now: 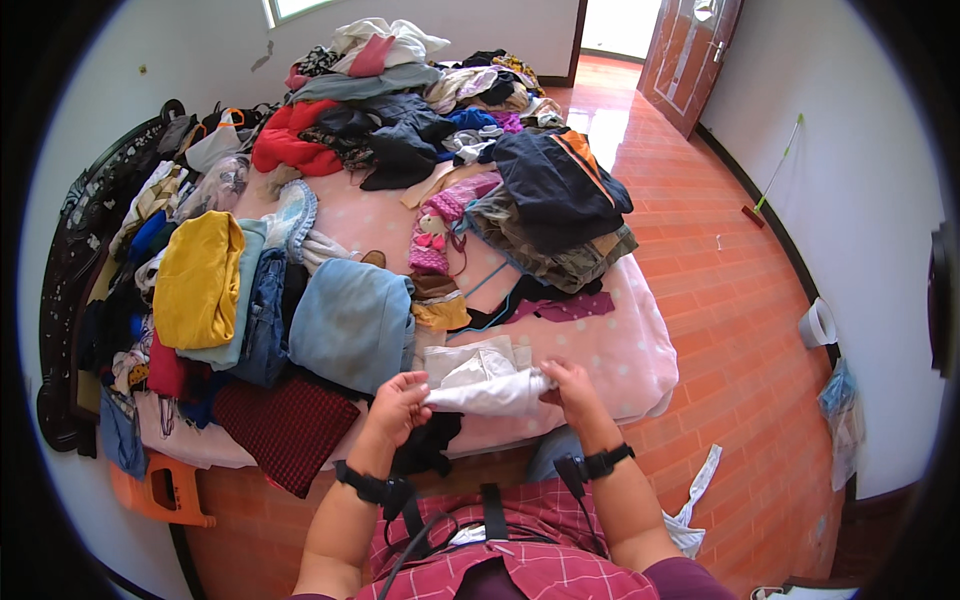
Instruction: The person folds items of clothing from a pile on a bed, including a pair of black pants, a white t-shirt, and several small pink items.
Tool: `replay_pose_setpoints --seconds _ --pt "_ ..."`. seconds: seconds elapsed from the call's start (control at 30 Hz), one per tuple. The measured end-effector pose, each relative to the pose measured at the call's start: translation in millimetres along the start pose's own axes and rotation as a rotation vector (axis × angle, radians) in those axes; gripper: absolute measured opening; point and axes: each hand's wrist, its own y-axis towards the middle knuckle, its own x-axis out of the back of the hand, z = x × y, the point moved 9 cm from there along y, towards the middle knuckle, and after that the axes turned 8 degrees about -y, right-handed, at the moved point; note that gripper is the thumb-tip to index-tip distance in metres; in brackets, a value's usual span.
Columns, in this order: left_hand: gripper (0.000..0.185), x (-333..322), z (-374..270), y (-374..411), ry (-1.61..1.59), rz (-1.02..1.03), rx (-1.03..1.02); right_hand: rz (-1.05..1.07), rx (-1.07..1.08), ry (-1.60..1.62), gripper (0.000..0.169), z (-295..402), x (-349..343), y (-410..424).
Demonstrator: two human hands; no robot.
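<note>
Between my hands a white cloth garment (491, 396) is stretched sideways above the near edge of the bed. My left hand (401, 405) pinches its left end, and my right hand (571, 388) grips the right end. Just beyond it, folded off-white cloth (476, 360) lies on the pink dotted bedspread (592, 360). Left of that rests a folded light-blue denim garment (352, 319). Yellow-and-brown cloth (441, 306) sits behind the off-white cloth. A black garment (429, 444) hangs over the bed edge below my left hand.
Clothes heap (390, 120) covers the far bed. Folded yellow garment (199, 277) and jeans (262, 319) stand left; camouflage clothing (555, 247) lies right. An orange plastic stool (169, 487) is under the left corner. White cloth (694, 510) lies on the floor; a broom (776, 172) leans on the wall.
</note>
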Motion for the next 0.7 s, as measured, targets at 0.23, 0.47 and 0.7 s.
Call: replay_pose_setpoints --seconds 0.23,0.47,0.7 --pt "0.022 33.8 -13.0 95.8 -0.088 -0.215 -0.147 -0.248 0.16 -0.118 0.067 1.2 0.9 81.0" --pt "0.06 18.9 10.7 51.1 1.038 -0.554 -0.698 -0.532 0.433 -0.782 0.075 -9.6 -19.4 46.9" --pt "0.053 17.6 18.8 88.4 1.12 -0.677 -0.458 -0.516 0.364 -0.849 0.067 -56.7 -10.5 80.2"
